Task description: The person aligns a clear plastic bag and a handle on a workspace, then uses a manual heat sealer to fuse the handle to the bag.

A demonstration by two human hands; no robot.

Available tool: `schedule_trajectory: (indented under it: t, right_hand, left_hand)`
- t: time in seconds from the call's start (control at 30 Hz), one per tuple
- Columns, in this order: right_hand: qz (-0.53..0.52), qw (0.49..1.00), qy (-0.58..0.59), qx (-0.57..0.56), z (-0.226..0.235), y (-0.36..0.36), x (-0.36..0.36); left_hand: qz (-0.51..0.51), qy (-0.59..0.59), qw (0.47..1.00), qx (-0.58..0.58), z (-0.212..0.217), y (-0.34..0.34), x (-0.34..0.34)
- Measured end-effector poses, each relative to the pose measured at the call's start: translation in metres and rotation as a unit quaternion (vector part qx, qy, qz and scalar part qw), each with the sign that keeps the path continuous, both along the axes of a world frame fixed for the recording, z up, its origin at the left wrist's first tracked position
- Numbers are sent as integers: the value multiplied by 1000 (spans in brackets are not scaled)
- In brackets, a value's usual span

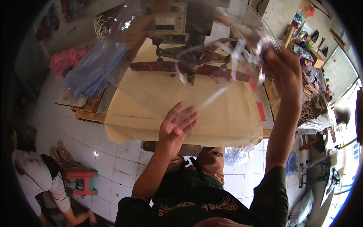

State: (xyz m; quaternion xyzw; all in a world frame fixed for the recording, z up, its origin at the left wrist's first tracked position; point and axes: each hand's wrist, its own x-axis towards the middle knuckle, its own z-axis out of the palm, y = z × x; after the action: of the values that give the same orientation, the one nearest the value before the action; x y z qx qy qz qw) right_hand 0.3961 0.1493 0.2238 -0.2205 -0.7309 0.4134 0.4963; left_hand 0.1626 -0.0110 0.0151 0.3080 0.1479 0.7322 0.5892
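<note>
A large clear plastic sheet (pixel 147 94) is raised over the work table, its lower corner hanging at my left hand (pixel 178 123). That hand is palm up with its fingers stretched apart, and the plastic lies across or just in front of the fingers. Up at the right, my right hand (pixel 283 68) is closed on the sheet's bunched edge; motion blurs it. Through the plastic I see a press machine with a long red bar (pixel 162 67), standing over a cream cloth-like cover (pixel 181 98) on the table.
A pile of bluish clear plastic pieces (pixel 96 70) lies at the table's left, beside a pink bundle (pixel 66 60). Cluttered shelving and stacked material (pixel 317 108) line the right. A red and green stool (pixel 81 179) and another person (pixel 41 181) are at lower left. Plastic (pixel 236 156) hangs below the table.
</note>
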Motion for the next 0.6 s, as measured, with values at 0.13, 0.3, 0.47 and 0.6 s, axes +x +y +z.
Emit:
schedule_trajectory:
  t: [0.13, 0.3, 0.47, 0.6]
  right_hand:
    - [-17, 988, 109, -104, -94, -33, 40]
    - [37, 952, 76, -293, -194, -79, 83]
    - [-99, 918, -72, -378, -215, -117, 73]
    - [-135, 911, -52, -386, -223, -129, 70]
  left_hand:
    - [123, 104, 983, -84, -8, -25, 1]
    - [74, 228, 951, -194, -19, -54, -15]
    - [82, 310, 916, -242, -41, -67, -17]
    - [129, 316, 899, -273, -44, -72, -7]
